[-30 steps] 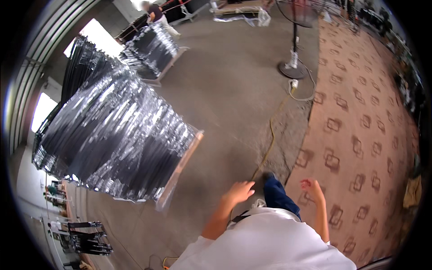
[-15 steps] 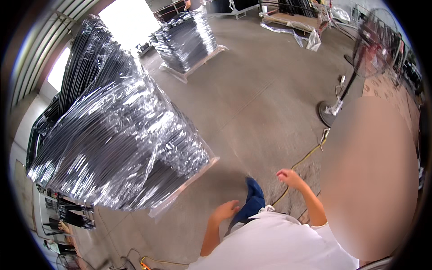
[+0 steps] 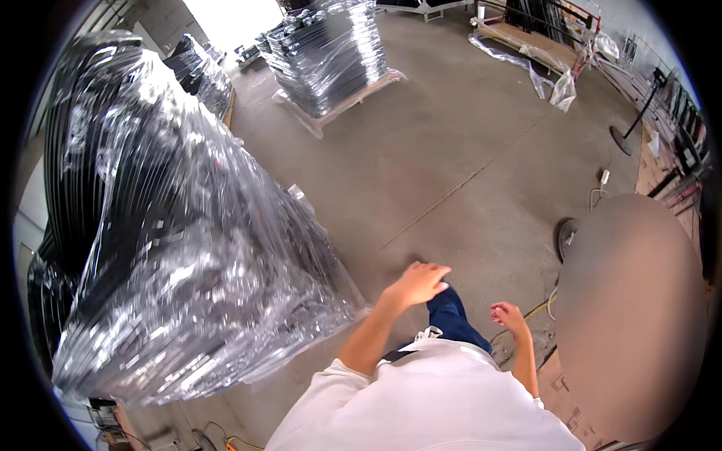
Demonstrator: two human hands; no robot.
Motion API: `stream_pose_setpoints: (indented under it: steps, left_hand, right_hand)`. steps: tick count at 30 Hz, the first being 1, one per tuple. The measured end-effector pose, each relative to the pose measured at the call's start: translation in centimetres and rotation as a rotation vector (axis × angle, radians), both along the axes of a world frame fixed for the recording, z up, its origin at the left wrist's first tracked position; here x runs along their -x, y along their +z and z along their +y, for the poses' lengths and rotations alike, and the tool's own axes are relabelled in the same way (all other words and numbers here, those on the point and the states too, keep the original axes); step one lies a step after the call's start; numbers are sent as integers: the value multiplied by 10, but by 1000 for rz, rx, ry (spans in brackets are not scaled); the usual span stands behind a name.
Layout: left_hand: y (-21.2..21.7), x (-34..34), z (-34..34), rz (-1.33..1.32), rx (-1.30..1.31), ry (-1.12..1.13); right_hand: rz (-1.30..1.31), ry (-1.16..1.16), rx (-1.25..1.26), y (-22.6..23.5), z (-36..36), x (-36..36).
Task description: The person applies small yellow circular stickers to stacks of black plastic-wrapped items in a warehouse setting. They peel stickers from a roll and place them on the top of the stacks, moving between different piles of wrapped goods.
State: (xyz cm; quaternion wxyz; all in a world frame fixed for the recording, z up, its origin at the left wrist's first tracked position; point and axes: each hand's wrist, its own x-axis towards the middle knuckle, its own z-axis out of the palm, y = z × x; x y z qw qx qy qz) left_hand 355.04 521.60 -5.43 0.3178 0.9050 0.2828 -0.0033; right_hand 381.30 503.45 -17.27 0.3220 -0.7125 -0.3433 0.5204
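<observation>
My left hand (image 3: 418,284) hangs in front of my body with its fingers loosely spread and nothing in it. It is closest to a tall stack of dark goods wrapped in clear plastic film (image 3: 180,248), about an arm's length to its left. My right hand (image 3: 510,317) is lower at my right side, fingers curled loosely, holding nothing. Between the hands shows my leg in dark blue trousers (image 3: 451,316) above the concrete floor (image 3: 451,165).
A second wrapped stack on a wooden pallet (image 3: 331,60) stands further ahead. Crumpled plastic film (image 3: 553,79) lies at the far right by a low platform. A yellow cable (image 3: 526,312) runs along the floor near my feet. A blurred patch (image 3: 632,316) covers the right side.
The view has swung left and forward: the wrapped stack now fills the left, and the patterned carpet and fan stand have slid out to the right. My hands kept swinging, still holding nothing.
</observation>
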Motion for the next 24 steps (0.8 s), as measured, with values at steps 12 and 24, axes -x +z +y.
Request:
stream_pose_setpoints:
  steps: [12, 24]
  left_hand:
    - [-76, 94, 286, 213, 242, 315]
    - [-170, 212, 537, -129, 672, 921]
  right_hand:
    - [-195, 283, -308, -6, 500, 0]
    - [167, 985, -341, 13, 870, 259]
